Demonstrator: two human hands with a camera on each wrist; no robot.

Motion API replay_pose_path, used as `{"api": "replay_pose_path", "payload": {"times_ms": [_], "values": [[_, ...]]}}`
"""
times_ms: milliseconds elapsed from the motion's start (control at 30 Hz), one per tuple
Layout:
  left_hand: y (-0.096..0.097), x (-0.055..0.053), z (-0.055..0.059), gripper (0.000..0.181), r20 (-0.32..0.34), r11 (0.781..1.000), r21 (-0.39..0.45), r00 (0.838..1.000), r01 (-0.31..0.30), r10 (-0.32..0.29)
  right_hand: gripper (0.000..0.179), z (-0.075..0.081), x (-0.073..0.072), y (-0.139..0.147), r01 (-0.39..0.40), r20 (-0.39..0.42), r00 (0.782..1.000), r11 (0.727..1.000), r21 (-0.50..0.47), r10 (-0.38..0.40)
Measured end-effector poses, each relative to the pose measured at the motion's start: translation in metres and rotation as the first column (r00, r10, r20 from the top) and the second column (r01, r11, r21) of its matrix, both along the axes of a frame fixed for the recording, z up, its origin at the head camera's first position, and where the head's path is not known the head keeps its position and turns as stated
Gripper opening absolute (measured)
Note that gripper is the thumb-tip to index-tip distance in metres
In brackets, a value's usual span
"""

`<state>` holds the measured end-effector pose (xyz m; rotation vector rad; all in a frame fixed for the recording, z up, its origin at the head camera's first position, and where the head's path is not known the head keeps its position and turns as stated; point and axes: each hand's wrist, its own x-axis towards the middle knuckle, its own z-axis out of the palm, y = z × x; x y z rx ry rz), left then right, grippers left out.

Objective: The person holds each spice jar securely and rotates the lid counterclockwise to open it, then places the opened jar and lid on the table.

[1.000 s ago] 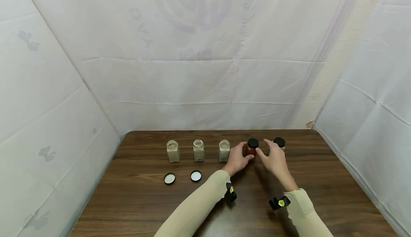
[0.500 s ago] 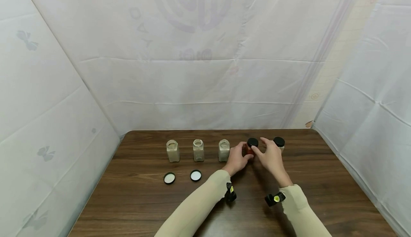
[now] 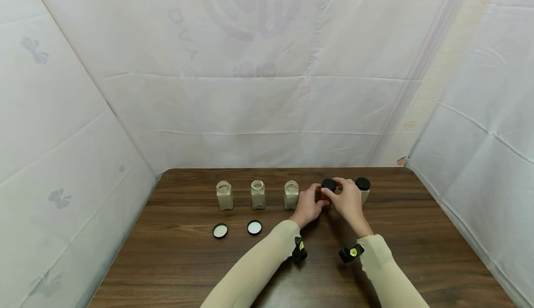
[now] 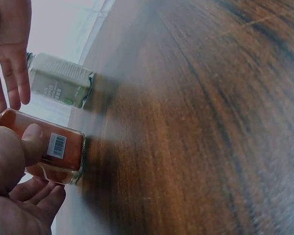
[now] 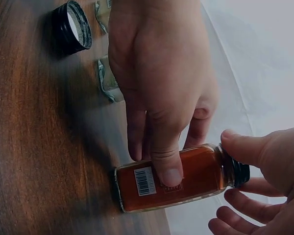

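A square glass jar of red-orange powder stands upright on the wooden table. My left hand grips its body, thumb over the side with the barcode label and fingers round the opposite side. At the top, my right hand pinches the black screw lid between thumb and fingers. The lid sits on the jar's neck. Just right of the right hand is another jar with a black lid, its body partly covered by that hand in the head view; a pepper label shows in the left wrist view.
Three lidless glass jars stand in a row to the left: a far-left jar, a middle jar and a near jar beside my left hand. Two black lids, one left and one right, lie upturned in front.
My right hand has moved left from beside the neighbouring jar onto the black lid, its fingers closing round it. The left hand keeps its grip on the jar in the same place.
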<state>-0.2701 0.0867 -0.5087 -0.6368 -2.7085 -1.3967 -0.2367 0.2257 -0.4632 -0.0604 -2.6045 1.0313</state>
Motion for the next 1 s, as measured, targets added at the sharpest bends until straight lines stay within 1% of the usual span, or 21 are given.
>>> {"api": "replay_pose_path", "payload": {"times_ms": [233,400,567,800,1000], "values": [[0.0008,-0.0006,0.0008,0.044,0.012,1.000,0.000,1.000,0.001,-0.001,0.048,-0.0028,-0.0026,-0.0011,-0.006,-0.036,0.999,1.000,-0.004,0.006],[0.0007,-0.0009,0.0009,0.044,0.010,1.000,-0.012,1.000,-0.004,0.004,0.046,-0.0036,-0.0027,-0.0016,-0.006,-0.044,0.999,1.000,-0.009,0.006],[0.0009,-0.0021,-0.0012,0.043,-0.007,1.000,-0.011,1.000,0.005,-0.005,0.046,-0.0034,-0.0019,-0.0019,-0.006,-0.034,0.999,1.000,-0.026,0.005],[0.0005,-0.0040,-0.0029,0.039,-0.054,1.000,-0.010,0.998,0.012,-0.013,0.045,-0.0010,-0.0023,-0.0024,-0.011,-0.020,1.000,1.000,-0.026,0.010],[-0.0007,-0.0028,-0.0020,0.039,-0.053,1.000,-0.027,0.998,0.011,-0.012,0.045,-0.0023,-0.0029,-0.0001,-0.034,0.017,0.999,0.999,-0.019,0.035]]}}
